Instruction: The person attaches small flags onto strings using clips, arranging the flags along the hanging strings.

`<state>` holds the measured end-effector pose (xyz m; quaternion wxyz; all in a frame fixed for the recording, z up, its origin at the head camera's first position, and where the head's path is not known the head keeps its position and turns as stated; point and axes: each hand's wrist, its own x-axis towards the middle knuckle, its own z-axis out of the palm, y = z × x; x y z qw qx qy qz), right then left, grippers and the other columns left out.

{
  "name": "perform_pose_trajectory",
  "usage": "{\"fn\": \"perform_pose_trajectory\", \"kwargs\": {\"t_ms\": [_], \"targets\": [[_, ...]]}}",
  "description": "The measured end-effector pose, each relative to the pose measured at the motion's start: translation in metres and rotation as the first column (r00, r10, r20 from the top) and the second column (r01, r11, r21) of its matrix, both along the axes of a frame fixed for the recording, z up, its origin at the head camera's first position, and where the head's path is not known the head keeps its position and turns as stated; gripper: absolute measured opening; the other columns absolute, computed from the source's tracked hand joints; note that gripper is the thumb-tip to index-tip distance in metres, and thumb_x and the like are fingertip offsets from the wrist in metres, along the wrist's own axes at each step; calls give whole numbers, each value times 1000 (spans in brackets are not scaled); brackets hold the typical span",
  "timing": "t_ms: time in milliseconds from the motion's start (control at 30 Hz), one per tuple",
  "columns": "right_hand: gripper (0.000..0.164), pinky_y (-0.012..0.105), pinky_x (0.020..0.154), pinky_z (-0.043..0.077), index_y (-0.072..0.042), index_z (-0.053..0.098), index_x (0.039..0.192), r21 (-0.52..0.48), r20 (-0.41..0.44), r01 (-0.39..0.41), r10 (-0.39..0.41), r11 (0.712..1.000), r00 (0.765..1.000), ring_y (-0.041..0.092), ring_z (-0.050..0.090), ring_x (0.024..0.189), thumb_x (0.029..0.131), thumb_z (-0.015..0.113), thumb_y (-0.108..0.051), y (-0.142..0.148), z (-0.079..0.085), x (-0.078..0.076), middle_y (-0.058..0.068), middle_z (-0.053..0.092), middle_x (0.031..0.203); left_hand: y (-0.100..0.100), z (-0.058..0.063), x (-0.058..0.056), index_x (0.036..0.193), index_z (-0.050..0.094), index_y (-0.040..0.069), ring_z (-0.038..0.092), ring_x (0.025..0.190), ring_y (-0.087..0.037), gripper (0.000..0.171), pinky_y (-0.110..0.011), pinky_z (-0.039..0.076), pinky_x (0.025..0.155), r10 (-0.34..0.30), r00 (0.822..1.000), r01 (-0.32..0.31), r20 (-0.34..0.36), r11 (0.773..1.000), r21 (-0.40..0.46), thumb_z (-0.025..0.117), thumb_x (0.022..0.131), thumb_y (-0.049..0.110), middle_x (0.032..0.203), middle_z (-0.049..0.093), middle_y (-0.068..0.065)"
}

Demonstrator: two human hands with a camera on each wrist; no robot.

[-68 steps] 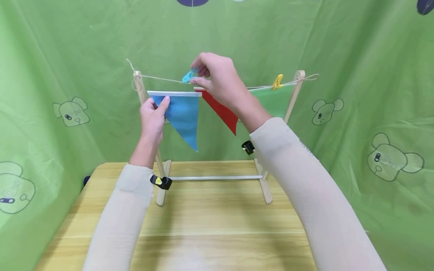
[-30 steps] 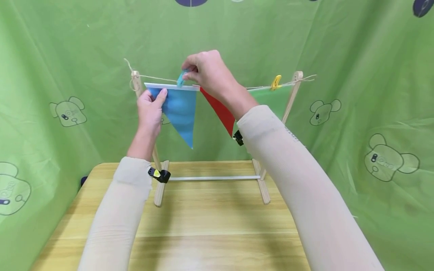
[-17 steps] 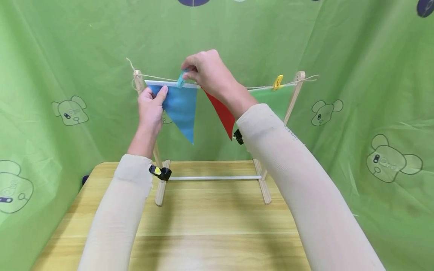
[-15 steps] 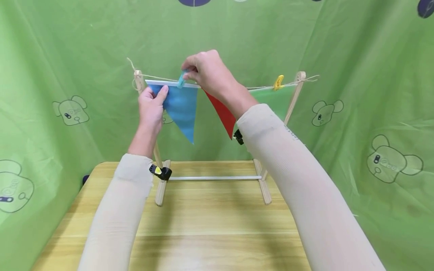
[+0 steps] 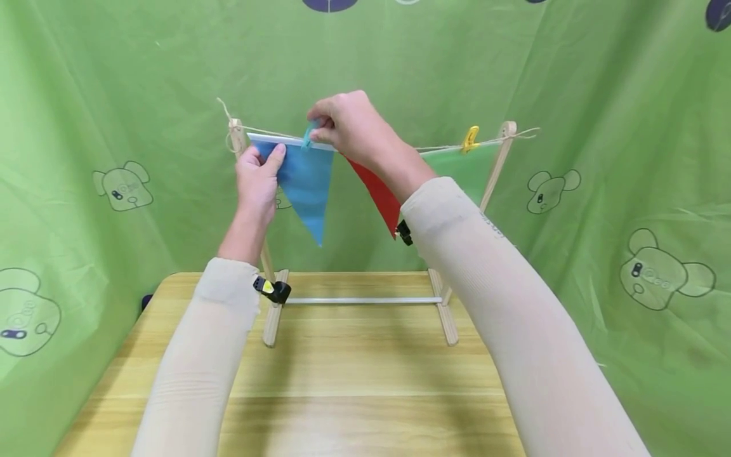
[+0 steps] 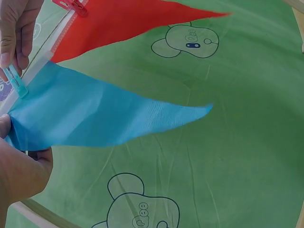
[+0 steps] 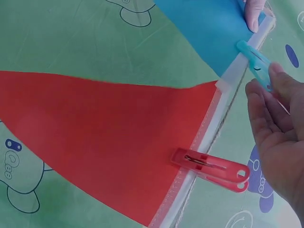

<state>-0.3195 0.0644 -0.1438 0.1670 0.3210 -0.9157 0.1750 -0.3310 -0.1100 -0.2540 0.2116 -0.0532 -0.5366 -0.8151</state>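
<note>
A blue triangular pennant [image 5: 308,184] with a white top edge hangs along a string [image 5: 268,131], point down. My left hand [image 5: 257,184] pinches it near its upper left corner, thumb in front. A light-blue clothespin [image 7: 256,61] sits over the white edge, right of that thumb. Its tail end is held between the thumb and fingers of my right hand [image 5: 356,127]. Beside it hangs a red pennant [image 7: 109,137], fastened by a red clothespin [image 7: 213,168], which my right hand hides in the head view. The two pennants' corners meet at the string.
A green pennant [image 5: 465,166] hangs at the right under a yellow clothespin [image 5: 470,138]. Wooden posts, left [image 5: 237,136] and right [image 5: 495,171], carry the string. A white rod [image 5: 360,300] joins their feet on the wooden table [image 5: 365,368]. Green printed cloth [image 5: 571,76] surrounds everything.
The blue pennant has risen to the string in my left hand. My right hand has brought the light-blue clothespin left and down over its white edge. During the last half second both hands barely move.
</note>
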Motion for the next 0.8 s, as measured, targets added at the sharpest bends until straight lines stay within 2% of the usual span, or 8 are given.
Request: {"fn": "perform_pose_trajectory", "kwargs": {"t_ms": [133, 267, 533, 700, 800], "targets": [[38, 27, 98, 56, -1, 66, 133, 30, 46, 5, -6, 1000, 999, 19, 68, 110, 101, 68, -21, -3, 0, -1, 12, 72, 124, -1, -1, 0, 102, 69, 7, 65, 95, -13, 4, -33, 54, 100, 19, 1000, -19, 10, 1000, -23, 69, 98, 7, 98, 68, 0], [40, 28, 100, 55, -1, 63, 136, 49, 42, 2, -4, 999, 999, 20, 66, 112, 102, 66, -22, -5, -2, -3, 13, 70, 125, -2, -2, 2, 102, 69, 7, 65, 95, -12, 4, -33, 55, 100, 38, 999, -37, 18, 998, -46, 69, 98, 7, 98, 68, -1], [43, 30, 100, 54, -1, 58, 138, 25, 26, -1, 0, 1000, 1000, 21, 64, 111, 102, 65, -23, -2, -8, -3, 13, 68, 125, -2, -4, 5, 108, 68, 3, 66, 105, -16, 11, -32, 53, 105, 26, 1000, -25, 15, 997, -76, 68, 99, 9, 106, 68, -3], [45, 30, 105, 52, -1, 57, 140, 12, 32, 17, -18, 1000, 999, 22, 62, 119, 102, 66, -25, 1, -7, 1, 12, 66, 131, -2, -6, 7, 108, 67, 4, 65, 107, -18, 11, -35, 53, 107, 22, 1000, -20, 12, 996, -85, 68, 99, 10, 106, 67, -4], [47, 28, 108, 50, -3, 56, 142, 2, 43, 27, -27, 1000, 999, 21, 61, 123, 102, 66, -26, 3, -6, 4, 11, 64, 136, -3, -7, 10, 113, 66, 4, 66, 113, -22, 16, -37, 53, 108, 15, 999, -11, 33, 995, -100, 67, 100, 14, 112, 68, -8]]}}
